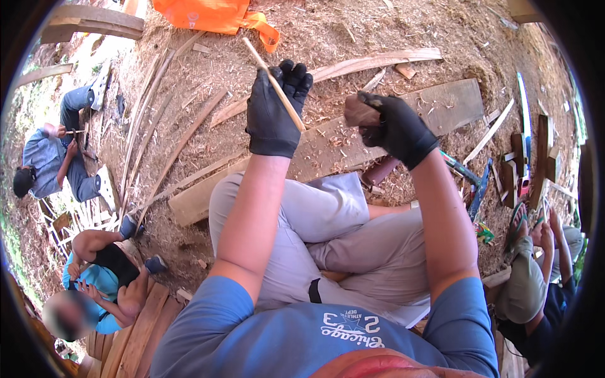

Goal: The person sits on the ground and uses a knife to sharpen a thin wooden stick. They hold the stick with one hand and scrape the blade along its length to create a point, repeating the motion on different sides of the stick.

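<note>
My left hand (275,107), in a black glove, grips a thin pale wooden stick (272,80) that slants up and to the left past my fingers. My right hand (394,126), also in a black glove, is closed around a brown wooden handle (359,112) whose butt end points left toward the stick; whatever is at its other end is hidden by the glove. The two hands are held apart above my crossed legs in grey trousers (328,233). Under them lies a long flat wooden plank (441,104) strewn with shavings.
Long bent wood strips (183,142) and shavings cover the dirt ground. An orange bag (214,16) lies at the top. Two people sit at the left (53,157) (107,277), another at the right (535,277). Tools and wood pieces (523,145) lie at the right.
</note>
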Action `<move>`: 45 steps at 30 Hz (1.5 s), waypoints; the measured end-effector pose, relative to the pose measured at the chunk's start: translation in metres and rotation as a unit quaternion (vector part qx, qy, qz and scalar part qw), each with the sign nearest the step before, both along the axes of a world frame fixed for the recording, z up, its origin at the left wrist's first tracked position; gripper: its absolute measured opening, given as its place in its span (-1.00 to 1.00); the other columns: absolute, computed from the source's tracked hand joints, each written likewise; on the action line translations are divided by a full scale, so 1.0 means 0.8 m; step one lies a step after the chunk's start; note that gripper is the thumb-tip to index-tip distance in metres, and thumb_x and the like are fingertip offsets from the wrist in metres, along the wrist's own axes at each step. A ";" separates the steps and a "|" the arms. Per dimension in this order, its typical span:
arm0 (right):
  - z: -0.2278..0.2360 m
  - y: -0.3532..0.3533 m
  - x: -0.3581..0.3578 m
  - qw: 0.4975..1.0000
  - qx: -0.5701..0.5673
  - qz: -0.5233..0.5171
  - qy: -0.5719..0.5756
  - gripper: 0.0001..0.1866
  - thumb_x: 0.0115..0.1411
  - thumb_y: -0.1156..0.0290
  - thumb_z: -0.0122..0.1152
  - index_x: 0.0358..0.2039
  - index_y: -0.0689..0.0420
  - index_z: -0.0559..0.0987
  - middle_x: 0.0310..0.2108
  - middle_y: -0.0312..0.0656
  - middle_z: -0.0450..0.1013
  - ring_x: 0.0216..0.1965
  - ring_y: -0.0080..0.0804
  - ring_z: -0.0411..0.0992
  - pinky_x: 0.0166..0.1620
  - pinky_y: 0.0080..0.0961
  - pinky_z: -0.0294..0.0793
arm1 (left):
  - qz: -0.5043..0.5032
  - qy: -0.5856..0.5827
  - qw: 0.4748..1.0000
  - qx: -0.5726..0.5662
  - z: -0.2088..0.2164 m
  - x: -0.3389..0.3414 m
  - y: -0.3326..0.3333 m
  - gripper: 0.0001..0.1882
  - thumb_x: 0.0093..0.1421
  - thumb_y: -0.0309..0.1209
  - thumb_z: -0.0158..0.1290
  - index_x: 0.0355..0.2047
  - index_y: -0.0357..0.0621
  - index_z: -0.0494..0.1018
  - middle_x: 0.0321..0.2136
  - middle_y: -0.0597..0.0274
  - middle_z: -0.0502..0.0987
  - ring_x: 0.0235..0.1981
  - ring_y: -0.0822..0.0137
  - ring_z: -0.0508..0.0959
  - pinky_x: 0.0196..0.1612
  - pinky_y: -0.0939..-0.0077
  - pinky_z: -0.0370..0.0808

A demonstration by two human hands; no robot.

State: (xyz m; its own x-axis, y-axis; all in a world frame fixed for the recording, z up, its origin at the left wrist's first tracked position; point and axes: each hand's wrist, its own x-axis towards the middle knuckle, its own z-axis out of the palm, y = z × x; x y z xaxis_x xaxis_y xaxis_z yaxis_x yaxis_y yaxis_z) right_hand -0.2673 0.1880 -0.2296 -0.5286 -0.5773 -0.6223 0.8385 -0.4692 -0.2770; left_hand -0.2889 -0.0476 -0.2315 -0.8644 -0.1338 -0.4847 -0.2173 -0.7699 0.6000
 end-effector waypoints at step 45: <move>-0.035 0.137 -0.038 0.879 0.349 -0.317 0.066 -0.80 0.46 0.15 0.14 -0.12 -0.03 0.59 -0.47 -0.39 0.45 -0.51 -0.49 0.39 -0.40 -0.46 0.45 | -0.457 0.083 0.838 -0.285 0.003 0.086 0.106 -0.66 0.60 -0.29 -0.19 0.06 -0.29 0.49 -0.62 0.43 0.33 -0.64 0.60 0.26 -0.57 0.58 0.22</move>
